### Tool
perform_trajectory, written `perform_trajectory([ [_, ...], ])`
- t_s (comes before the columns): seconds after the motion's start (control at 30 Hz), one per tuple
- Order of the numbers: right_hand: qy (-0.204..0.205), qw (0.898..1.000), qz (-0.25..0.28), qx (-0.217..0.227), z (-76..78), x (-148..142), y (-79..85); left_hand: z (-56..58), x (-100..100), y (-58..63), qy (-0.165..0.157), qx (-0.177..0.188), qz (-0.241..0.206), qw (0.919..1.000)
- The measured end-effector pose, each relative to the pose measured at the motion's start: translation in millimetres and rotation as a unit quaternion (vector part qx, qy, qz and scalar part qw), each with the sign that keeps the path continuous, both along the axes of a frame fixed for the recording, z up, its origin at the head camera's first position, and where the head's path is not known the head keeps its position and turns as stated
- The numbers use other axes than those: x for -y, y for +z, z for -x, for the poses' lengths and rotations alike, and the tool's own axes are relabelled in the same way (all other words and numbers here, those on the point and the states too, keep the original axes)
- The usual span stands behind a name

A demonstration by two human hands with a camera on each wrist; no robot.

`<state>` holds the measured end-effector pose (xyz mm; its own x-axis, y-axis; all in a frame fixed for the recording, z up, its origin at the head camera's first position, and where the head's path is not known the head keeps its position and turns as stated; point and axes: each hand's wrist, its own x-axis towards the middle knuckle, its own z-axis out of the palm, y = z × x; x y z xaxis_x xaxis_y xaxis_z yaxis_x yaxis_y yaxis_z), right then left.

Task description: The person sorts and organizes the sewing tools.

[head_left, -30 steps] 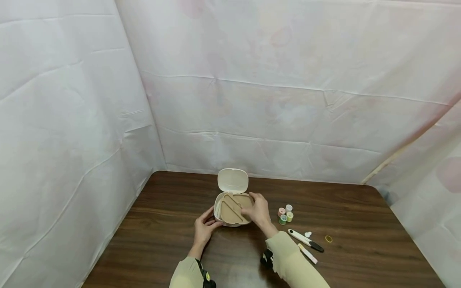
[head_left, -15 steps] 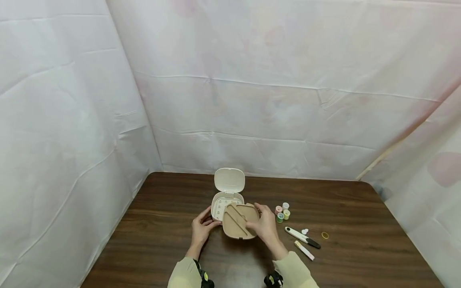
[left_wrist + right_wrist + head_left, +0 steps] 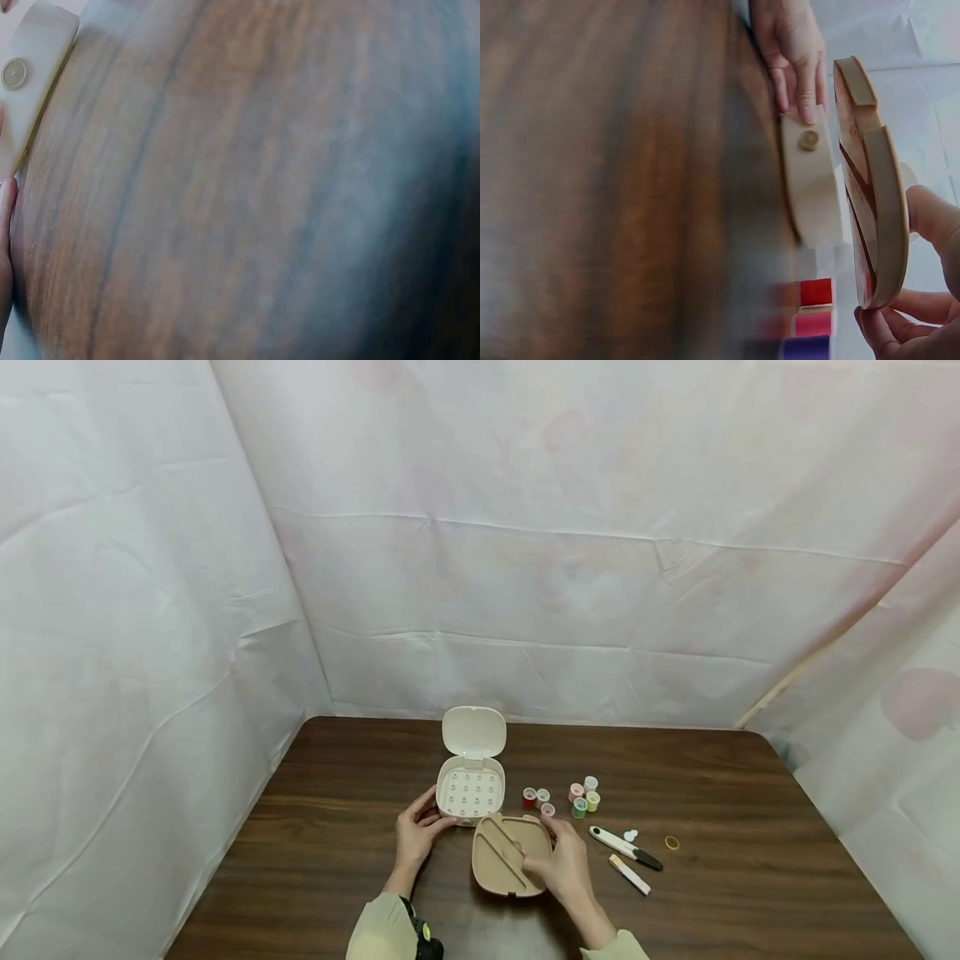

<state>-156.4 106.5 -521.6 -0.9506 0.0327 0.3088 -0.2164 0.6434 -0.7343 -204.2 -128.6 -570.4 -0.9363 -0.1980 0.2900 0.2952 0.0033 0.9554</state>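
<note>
My left hand (image 3: 415, 839) holds the front left corner of a white sewing box (image 3: 452, 767), thumb on the front and fingers along the side. The box's lid (image 3: 474, 732) stands up at the back. Inside lies a white plate (image 3: 470, 793) with rows of small pegs. My right hand (image 3: 567, 868) grips the right edge of a tan tray (image 3: 491, 872) with two slanting grooves, close in front of the box. In the right wrist view the tan tray (image 3: 889, 202) is on edge, fingers behind it, and the box (image 3: 814, 195) with its round button is beyond.
Three thread spools (image 3: 529, 798) stand right of the box, several more spools (image 3: 580, 808) beyond them. Farther right lie a white-and-black tool (image 3: 626, 848), a pale pink-and-yellow stick (image 3: 630, 875), small white pieces (image 3: 631, 835) and a yellow ring (image 3: 672, 842). A white cloth wall (image 3: 480, 585) surrounds the table.
My right hand has lifted the tan tray out of the box and brought it forward and right, uncovering the pegged plate and the near spools. My left hand has stayed at the box.
</note>
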Motion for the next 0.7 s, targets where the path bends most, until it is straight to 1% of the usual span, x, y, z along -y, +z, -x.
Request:
perform_trajectory([
  [0.1,0.003,1.000,-0.009,0.011,-2.7,-1.1,-6.3,0.6,0.6,0.5,0.001,0.012,0.002,0.9999],
  [0.2,0.006,1.000,-0.007,0.018,-3.6,-0.6,-12.0,5.4,1.8,-9.0,0.010,0.020,0.004,0.9997],
  [0.33,0.009,1.000,-0.002,0.022,-2.8,1.5,-16.6,12.0,3.5,-21.8,0.022,0.012,0.014,0.9996],
  [0.4,0.010,1.000,-0.003,0.025,-2.5,2.3,-17.4,11.9,3.4,-21.8,0.021,0.011,0.015,0.9996],
  [0.6,0.008,0.999,-0.017,0.036,-1.6,4.6,-18.7,11.8,3.3,-21.6,0.023,0.021,0.012,0.9994],
  [0.7,0.012,0.999,-0.026,0.034,-1.2,6.3,-19.8,11.8,3.2,-21.5,0.020,0.020,0.012,0.9995],
])
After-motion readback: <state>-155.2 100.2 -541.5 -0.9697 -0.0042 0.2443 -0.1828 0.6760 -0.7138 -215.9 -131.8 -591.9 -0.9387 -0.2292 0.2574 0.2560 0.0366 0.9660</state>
